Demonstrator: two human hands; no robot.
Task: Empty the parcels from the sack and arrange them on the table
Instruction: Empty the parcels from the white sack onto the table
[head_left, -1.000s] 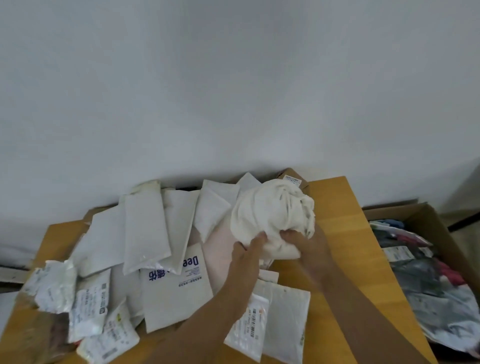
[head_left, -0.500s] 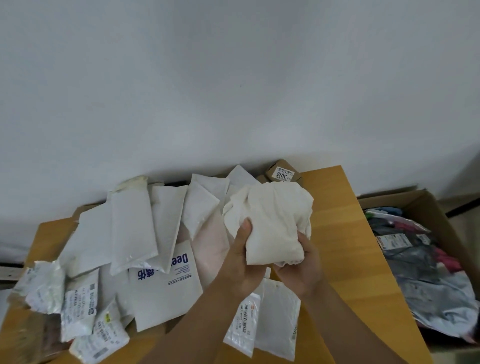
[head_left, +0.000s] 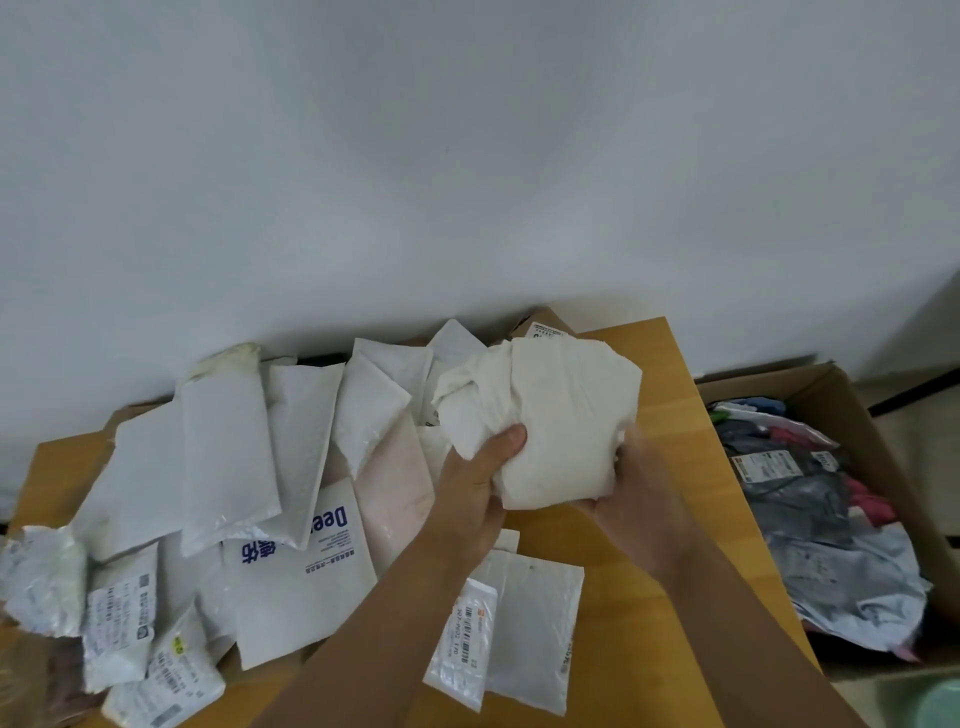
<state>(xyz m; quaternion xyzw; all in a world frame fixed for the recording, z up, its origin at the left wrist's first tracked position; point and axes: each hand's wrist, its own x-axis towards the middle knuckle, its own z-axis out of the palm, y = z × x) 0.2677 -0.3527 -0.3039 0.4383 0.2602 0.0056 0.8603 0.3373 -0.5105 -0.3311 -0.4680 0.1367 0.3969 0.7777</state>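
A crumpled white sack (head_left: 550, 415) is bunched into a bundle above the wooden table (head_left: 670, 530). My left hand (head_left: 475, 488) grips its left side with the thumb pressed into the cloth. My right hand (head_left: 631, 499) cups it from below on the right. Several white padded parcels (head_left: 228, 452) lie overlapping across the left and middle of the table. One flat white parcel with blue print (head_left: 306, 566) sits among them. A labelled parcel (head_left: 462, 639) lies under my left forearm.
A small brown box with a label (head_left: 545, 328) stands at the table's far edge behind the sack. To the right of the table, an open cardboard carton (head_left: 852, 410) on the floor holds grey and coloured bags. A white wall runs behind the table.
The sack bundle has been turned and squeezed tighter between my hands. My left thumb now presses on its front, and my right hand has shifted underneath it.
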